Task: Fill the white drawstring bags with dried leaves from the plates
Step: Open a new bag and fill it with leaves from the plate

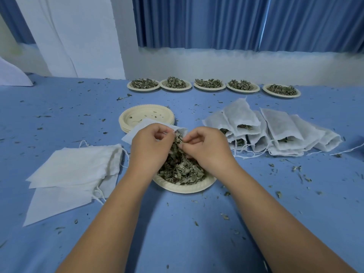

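Blue surface [177, 223]: your left hand [151, 142] pinches the bag [135, 133] open; your right hand [206, 148] pinches leaves [181, 170]; next, push them in.

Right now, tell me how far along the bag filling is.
Done: filled bags piled at right; emptied plates stacked. In hand: the left hand holds a bag open, the right hand feeds leaves from the near plate. Left: five full plates, flat empty bags.
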The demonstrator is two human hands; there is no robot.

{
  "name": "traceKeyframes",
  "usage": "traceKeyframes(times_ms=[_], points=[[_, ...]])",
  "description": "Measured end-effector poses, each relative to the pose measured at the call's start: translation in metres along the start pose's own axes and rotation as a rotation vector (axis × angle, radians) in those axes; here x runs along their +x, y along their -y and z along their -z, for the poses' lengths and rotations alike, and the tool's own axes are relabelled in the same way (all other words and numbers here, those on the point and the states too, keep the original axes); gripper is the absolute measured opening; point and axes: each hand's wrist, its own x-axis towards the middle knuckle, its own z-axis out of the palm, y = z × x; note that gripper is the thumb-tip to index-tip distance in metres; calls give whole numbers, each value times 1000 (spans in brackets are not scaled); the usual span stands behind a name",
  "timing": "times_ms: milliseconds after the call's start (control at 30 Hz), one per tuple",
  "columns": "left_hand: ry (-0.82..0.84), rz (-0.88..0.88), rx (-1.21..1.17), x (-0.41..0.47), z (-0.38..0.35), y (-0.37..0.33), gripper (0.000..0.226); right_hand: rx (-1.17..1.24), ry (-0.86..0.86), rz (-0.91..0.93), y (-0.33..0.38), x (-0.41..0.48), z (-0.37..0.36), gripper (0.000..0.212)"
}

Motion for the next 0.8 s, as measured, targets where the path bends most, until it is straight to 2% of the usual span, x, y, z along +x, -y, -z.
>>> traceKeyframes(times_ms=[133,267,400,500,633,733,800], points=[[72,-24,-5,-2,-1,-3,10,49,-66,51,-2,0,-2,22],[133,-19,-42,-4,-4,-6,12,-48,-26,98,-3,-3,-4,16],[70,42,-106,-1,-1,-4,11,120,142,-29,4,0,6,18],[18,77,-169,2,0,-3,17,144,107,1,7,2,14,9],[14,85,-210,2,-1,-5,22,-28,142,64,3,-1,9,25],[25,80,-176,2,-1,-5,20,-7,152,67,3,-1,5,8],[23,84,-167,2,0,-5,18,88,138,26,3,1,8,6]])
